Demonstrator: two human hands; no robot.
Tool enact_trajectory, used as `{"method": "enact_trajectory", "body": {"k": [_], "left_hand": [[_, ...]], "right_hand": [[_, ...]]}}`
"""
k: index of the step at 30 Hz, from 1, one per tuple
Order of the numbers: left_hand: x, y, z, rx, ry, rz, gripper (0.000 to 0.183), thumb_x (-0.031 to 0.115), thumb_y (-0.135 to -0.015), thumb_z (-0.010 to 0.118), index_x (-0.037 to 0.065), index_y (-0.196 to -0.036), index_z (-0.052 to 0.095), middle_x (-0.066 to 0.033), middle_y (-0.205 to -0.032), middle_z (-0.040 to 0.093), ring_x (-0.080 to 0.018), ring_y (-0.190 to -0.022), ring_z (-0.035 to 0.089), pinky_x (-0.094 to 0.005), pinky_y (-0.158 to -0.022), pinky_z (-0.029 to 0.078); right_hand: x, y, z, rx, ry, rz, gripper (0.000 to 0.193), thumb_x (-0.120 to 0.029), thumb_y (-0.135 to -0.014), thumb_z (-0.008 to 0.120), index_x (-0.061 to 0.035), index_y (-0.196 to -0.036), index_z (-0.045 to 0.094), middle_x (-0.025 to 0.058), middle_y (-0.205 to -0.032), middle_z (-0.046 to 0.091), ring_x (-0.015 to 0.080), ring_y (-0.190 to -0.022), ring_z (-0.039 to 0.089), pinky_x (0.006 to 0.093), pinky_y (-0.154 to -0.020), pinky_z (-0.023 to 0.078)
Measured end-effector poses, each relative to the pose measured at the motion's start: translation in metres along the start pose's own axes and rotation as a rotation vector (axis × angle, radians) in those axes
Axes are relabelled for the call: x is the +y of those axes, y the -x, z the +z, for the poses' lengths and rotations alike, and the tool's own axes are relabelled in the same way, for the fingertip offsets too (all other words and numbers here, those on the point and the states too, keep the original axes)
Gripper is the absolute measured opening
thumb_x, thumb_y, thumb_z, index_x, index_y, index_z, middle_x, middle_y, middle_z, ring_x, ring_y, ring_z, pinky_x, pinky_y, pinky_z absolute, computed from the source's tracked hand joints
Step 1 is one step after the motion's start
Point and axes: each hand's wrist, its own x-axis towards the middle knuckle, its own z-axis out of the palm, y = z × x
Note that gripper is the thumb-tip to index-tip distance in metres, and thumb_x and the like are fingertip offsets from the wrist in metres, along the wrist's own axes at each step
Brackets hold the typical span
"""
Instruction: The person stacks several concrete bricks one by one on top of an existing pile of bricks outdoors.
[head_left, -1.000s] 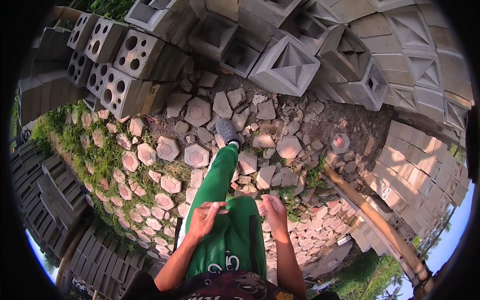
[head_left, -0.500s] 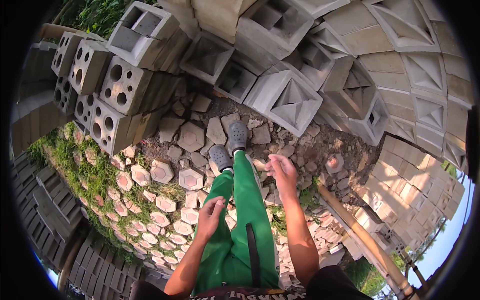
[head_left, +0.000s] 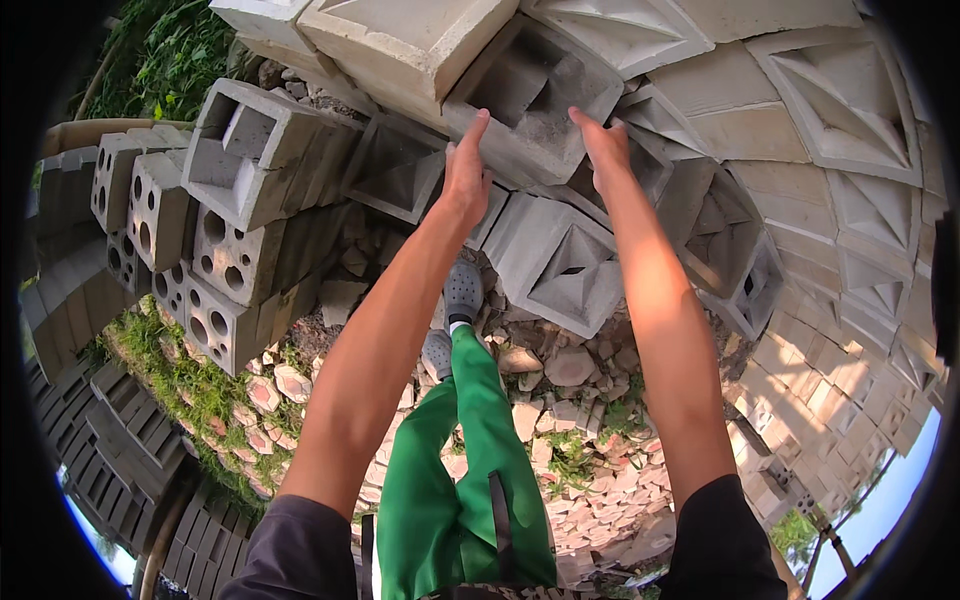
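Both my arms reach forward to a grey concrete ventilation block (head_left: 545, 130), a square frame with a slanted recess, on the stacked blocks. My left hand (head_left: 466, 178) is by its near left corner, thumb stretched out and the other fingers partly hidden. At its right side is my right hand (head_left: 606, 150), thumb and fingers apart. Whether either hand touches the block I cannot tell; neither grips it. Just below, between my forearms, a paler block with a triangular pattern (head_left: 565, 265) lies tilted.
Concrete blocks with round holes (head_left: 225, 255) are piled on the left, under a square hollow block (head_left: 235, 150). A tall wall of patterned blocks (head_left: 850, 180) curves up on the right. Broken stone and rubble (head_left: 570, 368) cover the ground by my grey clogs (head_left: 463, 292).
Both hands have risen from beside my legs and stretched forward to the stacked blocks. My view has shifted a little, and my feet appear closer to the stack.
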Motion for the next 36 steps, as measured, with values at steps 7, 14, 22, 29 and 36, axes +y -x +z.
{"method": "enact_trajectory", "body": {"k": [7,14,22,29,36], "left_hand": [[-0.003,-0.046,0.012,0.054,0.046,0.037,0.098,0.06,-0.076,0.063,0.007,-0.146,0.021,-0.0123,-0.15,0.021,-0.0294,-0.137,0.021,-0.0424,-0.112,0.017],[-0.006,-0.072,0.009,0.33,-0.112,0.133,0.074,0.049,-0.07,0.067,-0.003,-0.12,0.048,-0.0122,-0.115,0.052,-0.0236,-0.103,0.049,-0.0403,-0.091,0.039],[-0.019,0.018,-0.015,0.399,-0.16,0.172,0.071,0.031,-0.069,0.07,-0.01,-0.118,0.039,-0.0145,-0.106,0.053,-0.0206,-0.093,0.051,-0.0315,-0.084,0.042],[-0.074,0.212,-0.101,0.508,-0.159,0.183,0.074,0.02,-0.069,0.06,-0.003,-0.132,0.03,-0.0174,-0.118,0.047,-0.026,-0.111,0.046,-0.036,-0.097,0.036],[-0.068,0.399,-0.189,0.715,-0.147,0.109,0.08,0.011,-0.064,0.062,0.0,-0.132,0.02,-0.0155,-0.114,0.044,-0.026,-0.108,0.047,-0.0372,-0.096,0.038]], "right_hand": [[0.015,-0.026,0.028,0.142,-0.149,-0.021,0.072,-0.007,-0.069,0.076,0.0074,-0.126,0.036,0.0217,-0.129,0.048,0.0284,-0.117,0.05,0.0363,-0.1,0.037],[0.021,-0.038,0.03,0.13,-0.139,-0.061,0.076,-0.002,-0.071,0.068,0.0039,-0.138,0.031,0.0244,-0.132,0.047,0.035,-0.122,0.049,0.0365,-0.103,0.04],[0.015,0.068,0.0,0.002,-0.3,-0.029,0.062,0.01,-0.073,0.06,0.0026,-0.13,0.039,0.017,-0.126,0.053,0.0275,-0.112,0.054,0.0356,-0.097,0.041],[0.069,0.261,-0.035,-0.017,-0.173,0.04,0.064,0.004,-0.077,0.065,0.0064,-0.133,0.034,0.0186,-0.129,0.048,0.0261,-0.114,0.05,0.0346,-0.1,0.037],[0.124,0.391,-0.058,-0.505,0.028,0.128,0.079,-0.056,-0.093,0.046,0.0002,-0.143,0.024,0.0196,-0.143,0.035,0.0294,-0.13,0.036,0.041,-0.109,0.023]]}}
